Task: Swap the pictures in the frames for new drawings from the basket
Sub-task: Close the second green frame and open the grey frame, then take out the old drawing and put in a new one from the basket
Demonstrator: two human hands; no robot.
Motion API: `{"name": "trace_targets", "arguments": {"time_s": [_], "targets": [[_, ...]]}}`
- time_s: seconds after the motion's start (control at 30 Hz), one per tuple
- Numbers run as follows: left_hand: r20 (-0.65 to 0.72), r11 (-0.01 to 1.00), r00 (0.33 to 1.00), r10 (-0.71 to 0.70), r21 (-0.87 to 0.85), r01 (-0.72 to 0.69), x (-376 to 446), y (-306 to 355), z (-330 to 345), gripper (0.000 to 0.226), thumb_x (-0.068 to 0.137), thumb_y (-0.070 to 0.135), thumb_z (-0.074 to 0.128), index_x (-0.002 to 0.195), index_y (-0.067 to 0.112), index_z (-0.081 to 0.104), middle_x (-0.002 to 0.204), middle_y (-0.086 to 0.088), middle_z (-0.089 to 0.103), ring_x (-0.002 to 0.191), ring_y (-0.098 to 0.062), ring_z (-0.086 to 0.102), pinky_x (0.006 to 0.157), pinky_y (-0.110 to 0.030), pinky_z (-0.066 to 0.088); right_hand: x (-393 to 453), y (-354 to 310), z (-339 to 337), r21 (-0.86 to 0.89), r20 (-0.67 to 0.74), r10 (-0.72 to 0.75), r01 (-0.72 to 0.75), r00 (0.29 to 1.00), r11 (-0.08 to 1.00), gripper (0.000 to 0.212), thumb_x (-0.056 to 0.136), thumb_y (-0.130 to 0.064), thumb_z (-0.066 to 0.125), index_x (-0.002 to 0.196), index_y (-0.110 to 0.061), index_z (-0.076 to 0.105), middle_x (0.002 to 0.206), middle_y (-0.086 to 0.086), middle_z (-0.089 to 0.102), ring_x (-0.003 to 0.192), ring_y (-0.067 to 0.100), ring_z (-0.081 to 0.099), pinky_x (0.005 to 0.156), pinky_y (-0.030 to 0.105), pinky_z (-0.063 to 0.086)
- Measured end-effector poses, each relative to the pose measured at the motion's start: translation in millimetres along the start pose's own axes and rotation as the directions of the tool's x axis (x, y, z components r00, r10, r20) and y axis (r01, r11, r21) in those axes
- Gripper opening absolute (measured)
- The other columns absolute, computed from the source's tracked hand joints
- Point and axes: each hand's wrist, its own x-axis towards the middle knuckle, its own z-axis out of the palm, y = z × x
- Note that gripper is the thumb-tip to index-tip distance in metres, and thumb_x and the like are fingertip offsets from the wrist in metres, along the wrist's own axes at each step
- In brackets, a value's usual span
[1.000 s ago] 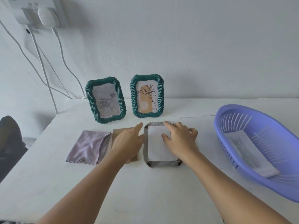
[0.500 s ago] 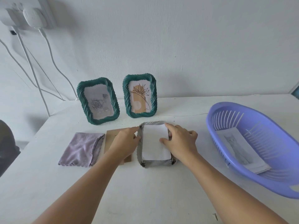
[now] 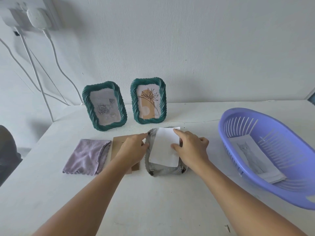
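Note:
A grey frame (image 3: 162, 171) lies face down on the white table, back open. A white paper sheet (image 3: 164, 147) rests in it, slightly skewed, its far corner poking past the frame's top edge. My right hand (image 3: 190, 149) pinches the sheet's right edge between thumb and forefinger. My left hand (image 3: 134, 149) holds the frame's left rim and rests on a brown backing board (image 3: 117, 143). Two green frames stand by the wall, one with a rose drawing (image 3: 104, 106), one with a flower picture (image 3: 148, 101). The purple basket (image 3: 228, 123) at right holds cat drawings (image 3: 252, 154).
A folded lilac cloth (image 3: 87, 156) lies left of the backing board. White cables (image 3: 35, 70) hang from wall plugs at the far left. A dark object (image 3: 7, 150) sits beyond the table's left edge. A small screw (image 3: 227, 228) lies near the front edge.
The paper has shifted and tilted in the lying frame, its far corner now over the top rim. My right hand's fingers moved to its right edge. The head camera view shifted slightly.

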Motion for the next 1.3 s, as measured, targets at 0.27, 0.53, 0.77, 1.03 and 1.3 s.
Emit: {"name": "trace_targets", "arguments": {"time_s": [0.27,0.53,0.77,1.03,1.3], "targets": [[-0.017,1.0,1.0,-0.005,-0.007,0.005,-1,-3,3,0.046,0.101,0.029,0.049,0.146,0.027,0.05,0.097,-0.004,0.071,0.092,-0.025,0.065,0.082,-0.04,0.056,4,4,-5,0.309,-0.002,0.006,-0.005,1.0,0.951,0.045,0.099,-0.03,0.059,0.143,-0.038,0.054,0.086,-0.011,0.053,0.085,0.009,0.052,0.097,0.036,0.038],[0.041,0.832,0.998,-0.051,-0.551,0.065,-7,34,-19,0.068,0.1,0.052,0.053,0.157,0.049,0.015,0.103,-0.001,0.072,0.095,-0.017,0.069,0.082,-0.033,0.055,12,-4,-23,0.709,0.053,-0.027,-0.018,0.998,0.705,0.045,0.098,-0.021,0.064,0.141,-0.035,0.058,0.077,-0.011,0.042,0.065,0.003,0.042,0.073,0.014,0.039],[0.108,0.621,0.992,0.061,-0.782,0.047,-15,40,-22,0.08,0.101,0.019,0.062,0.159,0.044,0.012,0.103,-0.005,0.079,0.099,-0.025,0.075,0.093,-0.043,0.059,8,-5,-34,0.544,0.01,-0.08,0.061,0.997,0.837,0.051,0.097,-0.026,0.065,0.145,-0.037,0.052,0.082,-0.008,0.048,0.079,0.009,0.054,0.08,0.017,0.041],[0.044,0.669,0.993,0.109,-0.742,-0.041,4,43,5,0.069,0.093,0.034,0.068,0.136,0.073,0.03,0.085,-0.01,0.062,0.077,-0.023,0.056,0.08,-0.055,0.056,-2,8,-75,0.107,-0.193,-0.166,0.189,0.967,0.976,0.054,0.099,-0.026,0.061,0.15,-0.028,0.046,0.108,0.005,0.053,0.094,0.024,0.056,0.085,0.042,0.051],[0.031,0.788,0.99,0.141,-0.609,-0.093,12,82,39,0.061,0.099,0.022,0.063,0.151,0.046,0.039,0.06,0.01,0.039,0.058,-0.009,0.039,0.056,-0.022,0.033,-22,50,-119,-0.278,0.048,0.179,-0.159,0.983,0.947,0.059,0.101,-0.05,0.045,0.155,-0.04,0.024,0.135,0.011,0.041,0.119,0.036,0.051,0.092,0.045,0.046]]}}
